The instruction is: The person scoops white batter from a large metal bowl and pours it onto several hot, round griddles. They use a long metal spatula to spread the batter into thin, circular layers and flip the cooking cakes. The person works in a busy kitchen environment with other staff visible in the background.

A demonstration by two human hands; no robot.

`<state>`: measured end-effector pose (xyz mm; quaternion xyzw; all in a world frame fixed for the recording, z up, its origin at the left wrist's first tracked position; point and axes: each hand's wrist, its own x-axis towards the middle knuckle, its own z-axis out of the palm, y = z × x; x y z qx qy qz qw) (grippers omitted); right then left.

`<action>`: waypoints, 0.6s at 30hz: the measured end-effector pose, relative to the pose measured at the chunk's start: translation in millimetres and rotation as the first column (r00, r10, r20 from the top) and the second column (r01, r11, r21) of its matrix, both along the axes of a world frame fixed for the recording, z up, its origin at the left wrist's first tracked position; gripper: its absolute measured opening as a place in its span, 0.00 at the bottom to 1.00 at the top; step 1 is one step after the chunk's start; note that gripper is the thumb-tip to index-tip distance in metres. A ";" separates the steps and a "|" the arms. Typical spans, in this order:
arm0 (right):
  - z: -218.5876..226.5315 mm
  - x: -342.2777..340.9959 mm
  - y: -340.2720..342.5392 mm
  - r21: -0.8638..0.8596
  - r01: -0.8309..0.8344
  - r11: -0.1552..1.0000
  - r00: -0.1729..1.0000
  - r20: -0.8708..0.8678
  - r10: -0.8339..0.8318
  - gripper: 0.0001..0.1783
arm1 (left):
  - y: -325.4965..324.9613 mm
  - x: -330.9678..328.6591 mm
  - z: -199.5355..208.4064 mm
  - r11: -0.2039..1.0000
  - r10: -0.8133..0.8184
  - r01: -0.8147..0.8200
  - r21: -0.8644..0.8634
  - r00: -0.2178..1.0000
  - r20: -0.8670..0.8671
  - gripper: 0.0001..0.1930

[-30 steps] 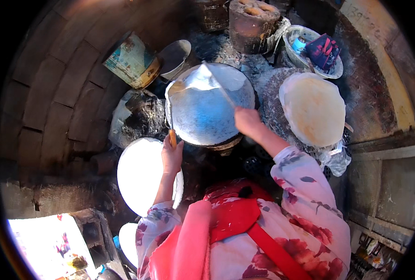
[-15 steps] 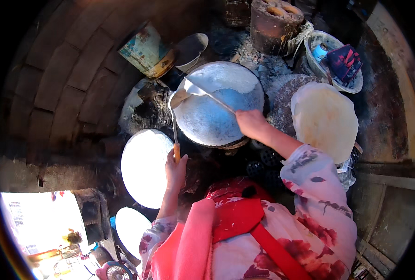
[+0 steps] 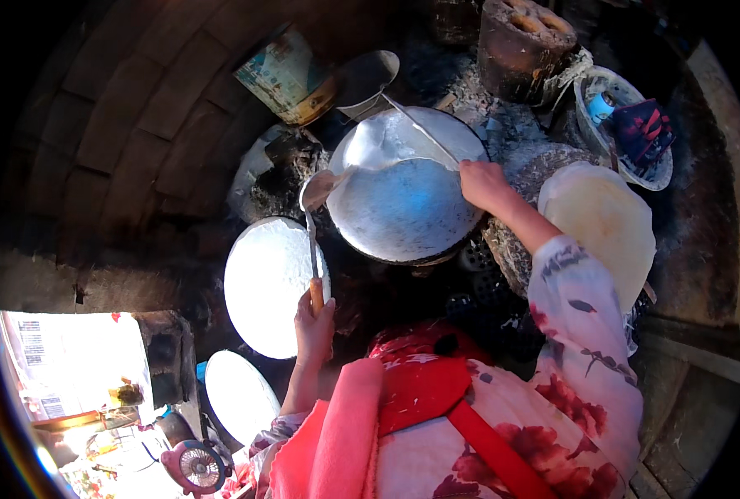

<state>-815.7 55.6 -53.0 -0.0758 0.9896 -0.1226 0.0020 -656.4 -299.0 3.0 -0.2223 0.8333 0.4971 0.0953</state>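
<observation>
While gripping the ladle (image 3: 316, 190) by its wooden handle in the curled left hand (image 3: 313, 331), also clutching a thin stick (image 3: 420, 127) in the closed right hand (image 3: 485, 185). Holding the ladle's bowl just beside the left edge of the griddle (image 3: 407, 218), honestly can't tell if touching. Angling the stick over the griddle, with its tip showing past the far rim. Can see white batter (image 3: 384, 143) across the griddle's far part, plus a pale flatbread (image 3: 599, 226) off to the right and a round white basin (image 3: 268, 287) near the left hand.

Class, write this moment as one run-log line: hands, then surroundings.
left hand: holds ladle; right hand: holds stick over griddle; griddle: white layer on far part; right of griddle: pancake; upper right: basin
</observation>
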 end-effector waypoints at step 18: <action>17.5 33.0 -13.0 -0.028 -0.418 0.908 0.880 0.234 0.412 0.09 | 3.1 14.9 6.3 0.971 0.125 -0.130 0.199 0.991 0.036 0.16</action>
